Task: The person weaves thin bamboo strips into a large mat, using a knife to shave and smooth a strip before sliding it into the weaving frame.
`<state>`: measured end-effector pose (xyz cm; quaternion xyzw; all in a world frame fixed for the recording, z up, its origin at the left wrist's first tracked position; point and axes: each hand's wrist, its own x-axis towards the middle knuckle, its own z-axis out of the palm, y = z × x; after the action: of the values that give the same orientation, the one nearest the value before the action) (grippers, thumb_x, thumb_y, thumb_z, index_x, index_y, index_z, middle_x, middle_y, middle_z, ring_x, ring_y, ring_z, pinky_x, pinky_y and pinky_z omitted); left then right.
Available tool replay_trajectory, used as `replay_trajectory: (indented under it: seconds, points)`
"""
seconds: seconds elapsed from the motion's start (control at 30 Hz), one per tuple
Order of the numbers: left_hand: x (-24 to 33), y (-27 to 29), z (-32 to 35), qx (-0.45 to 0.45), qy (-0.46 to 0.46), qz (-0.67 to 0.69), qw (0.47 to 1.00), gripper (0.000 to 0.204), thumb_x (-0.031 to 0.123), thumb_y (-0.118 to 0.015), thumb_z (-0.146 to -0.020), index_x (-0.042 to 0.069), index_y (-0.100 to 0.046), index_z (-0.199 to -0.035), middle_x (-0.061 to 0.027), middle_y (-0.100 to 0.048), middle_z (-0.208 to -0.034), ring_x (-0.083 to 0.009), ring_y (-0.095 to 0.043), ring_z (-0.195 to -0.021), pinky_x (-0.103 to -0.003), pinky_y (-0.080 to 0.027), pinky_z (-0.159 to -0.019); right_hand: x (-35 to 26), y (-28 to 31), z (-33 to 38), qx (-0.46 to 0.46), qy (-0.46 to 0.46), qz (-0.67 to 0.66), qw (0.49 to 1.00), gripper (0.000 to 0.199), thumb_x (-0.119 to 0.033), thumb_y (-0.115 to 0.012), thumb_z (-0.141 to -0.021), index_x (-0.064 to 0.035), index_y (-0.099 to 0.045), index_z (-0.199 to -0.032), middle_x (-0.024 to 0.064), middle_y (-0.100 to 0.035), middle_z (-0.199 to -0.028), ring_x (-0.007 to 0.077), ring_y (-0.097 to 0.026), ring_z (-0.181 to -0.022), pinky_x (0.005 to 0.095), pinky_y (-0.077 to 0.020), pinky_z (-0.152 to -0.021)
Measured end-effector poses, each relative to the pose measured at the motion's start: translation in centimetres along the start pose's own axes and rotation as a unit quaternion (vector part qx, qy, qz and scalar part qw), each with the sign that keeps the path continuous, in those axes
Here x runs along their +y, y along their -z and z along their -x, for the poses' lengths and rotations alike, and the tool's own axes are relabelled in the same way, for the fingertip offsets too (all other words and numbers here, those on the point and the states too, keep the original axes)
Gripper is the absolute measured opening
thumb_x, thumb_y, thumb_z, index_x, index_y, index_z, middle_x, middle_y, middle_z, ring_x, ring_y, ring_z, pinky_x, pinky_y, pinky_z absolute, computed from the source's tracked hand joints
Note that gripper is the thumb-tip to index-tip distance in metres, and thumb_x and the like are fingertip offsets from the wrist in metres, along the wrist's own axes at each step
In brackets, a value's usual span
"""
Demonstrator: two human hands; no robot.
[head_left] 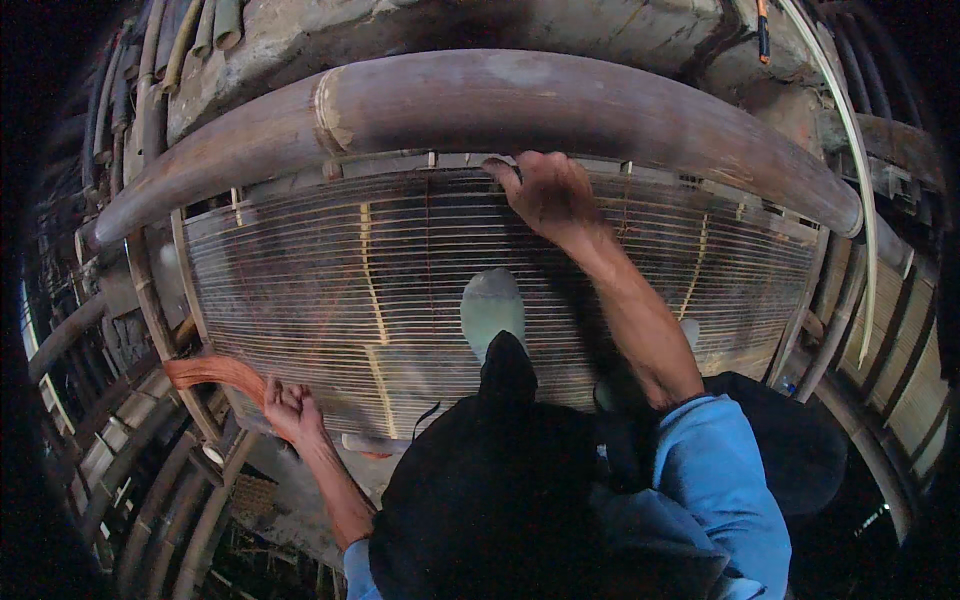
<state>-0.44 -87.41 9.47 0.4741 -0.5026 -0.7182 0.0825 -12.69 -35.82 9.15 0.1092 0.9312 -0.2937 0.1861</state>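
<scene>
Dark trousers (490, 500) fill the bottom, with one foot (492, 308) planted on the slatted bamboo panel (300, 290). Right hand (548, 190) sits at the panel's top edge, just under the thick bamboo pole (480, 100), fingers curled onto the slats. Left hand (292, 408), at the lower-left corner, is closed round a reddish strip (215, 370) (bark, maybe).

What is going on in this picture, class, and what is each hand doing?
A person stands on a panel of thin bamboo slats, one foot planted near its middle. The right hand reaches forward to the panel's far edge, fingers curled just under a thick bamboo pole lying across the top. The left hand is closed around a reddish-brown strip at the panel's near left corner. More bamboo poles lie around the frame.
</scene>
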Motion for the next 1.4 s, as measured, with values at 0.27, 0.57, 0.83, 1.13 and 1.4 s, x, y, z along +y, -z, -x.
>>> replay_trajectory:
  seconds: [0.27, 0.57, 0.83, 1.13, 1.4]
  points:
    - [-0.3, 1.1, -0.3, 0.149, -0.242, -0.749, 0.598, 0.05, 0.033, -0.071, -0.086, -0.006, -0.064, -0.116, -0.019, -0.068, -0.114, -0.0368, -0.064, -0.1, -0.046, -0.049, -0.085, 2.7, -5.9, -2.3, 0.154, 0.084, -0.041, 0.984, 0.033, -0.041, -0.063, -0.091, -0.0105, -0.073, -0.098, 0.0105, -0.073, -0.093, 0.0348, -0.068, -0.088, 0.0434, -0.0533, -0.08]
    - [-11.6, -26.8, 3.6, -0.134, -0.565, -0.56, 0.591, 0.038, 0.025, -0.083, -0.075, 0.007, -0.068, -0.104, -0.0132, -0.065, -0.101, -0.0304, -0.059, -0.098, -0.043, -0.04, -0.088, 4.4, -7.7, -4.4, 0.158, 0.093, 0.044, 0.982, 0.029, -0.036, -0.064, -0.091, -0.0094, -0.072, -0.099, 0.0143, -0.071, -0.097, 0.0359, -0.066, -0.092, 0.0453, -0.0499, -0.084]
    - [-15.4, -28.9, 3.1, -0.168, -0.63, -0.551, 0.521, 0.016, 0.013, -0.066, -0.085, 0.009, -0.059, -0.098, -0.0137, -0.06, -0.093, -0.0344, -0.056, -0.092, -0.043, -0.041, -0.079, 4.4, -7.6, -3.7, 0.122, 0.132, -0.102, 0.978, 0.023, -0.023, -0.065, -0.087, -0.0062, -0.069, -0.103, 0.0152, -0.067, -0.108, 0.0377, -0.063, -0.101, 0.0512, -0.0464, -0.088]
    - [-10.3, -27.1, 5.8, -0.309, -0.19, -0.584, 0.726, 0.03, 0.028, -0.056, -0.1, 0.0, -0.066, -0.095, -0.018, -0.071, -0.092, -0.0331, -0.068, -0.084, -0.042, -0.049, -0.075, 5.0, -8.7, -4.5, 0.208, 0.086, 0.064, 0.972, 0.029, -0.031, -0.068, -0.085, -0.0062, -0.072, -0.099, 0.0158, -0.069, -0.1, 0.0369, -0.064, -0.099, 0.051, -0.0464, -0.088]
    - [-9.3, -27.5, 7.4, -0.379, -0.07, -0.041, 0.922, 0.039, 0.03, -0.051, -0.103, 0.004, -0.062, -0.076, -0.0119, -0.069, -0.088, -0.0244, -0.065, -0.081, -0.038, -0.05, -0.079, 3.2, -7.5, -4.9, 0.2, 0.086, 0.025, 0.976, 0.036, -0.036, -0.065, -0.088, -0.0028, -0.071, -0.1, 0.0191, -0.069, -0.095, 0.0389, -0.063, -0.097, 0.0487, -0.0444, -0.091]
